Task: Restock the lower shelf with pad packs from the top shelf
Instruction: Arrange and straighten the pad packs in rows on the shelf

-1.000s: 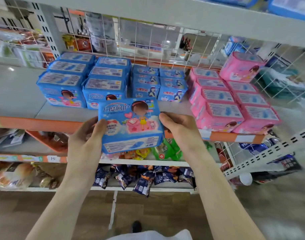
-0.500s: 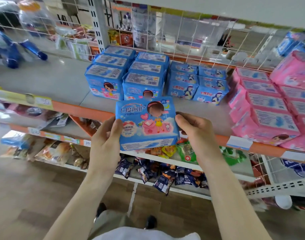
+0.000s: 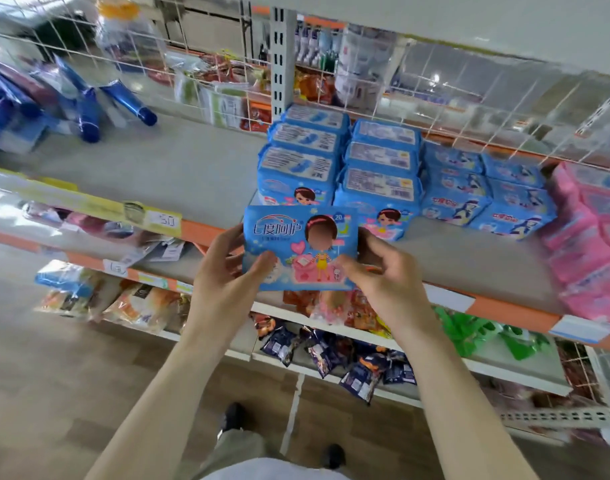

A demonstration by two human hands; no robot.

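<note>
**Blue pad pack held at the shelf's front edge**

I see the blue pad pack (image 3: 300, 252) upright, printed face toward the camera, in front of the orange front edge of the shelf (image 3: 192, 174). The left hand (image 3: 223, 271) grips its left side, thumb on the face. The right hand (image 3: 383, 275) grips its right side likewise. Just behind it, stacked blue packs (image 3: 303, 161) stand mid-shelf. Pink packs (image 3: 587, 237) lie toward the right end, and blue tubes (image 3: 85, 112) near the back left.

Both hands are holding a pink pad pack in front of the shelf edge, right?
Not quite. The head view shows the left hand and right hand holding a blue pad pack, not pink, in front of the shelf edge.
</note>
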